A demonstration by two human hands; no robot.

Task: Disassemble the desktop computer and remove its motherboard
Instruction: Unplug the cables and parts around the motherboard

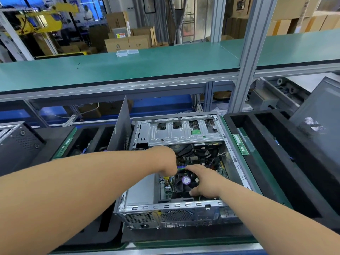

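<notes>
side panel off, desktop case (176, 208) lying open | motherboard (219, 165) & CPU fan (184, 181) not out yet | right hand (205, 181) fingers spreading round fan | left hand (165, 161) gripping yellow-handled tool (166, 177), fingers hidden

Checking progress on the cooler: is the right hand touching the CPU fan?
Touching. The head view shows the right hand spread over the CPU fan, fingers on its far edge and thumb on its near edge.
</notes>
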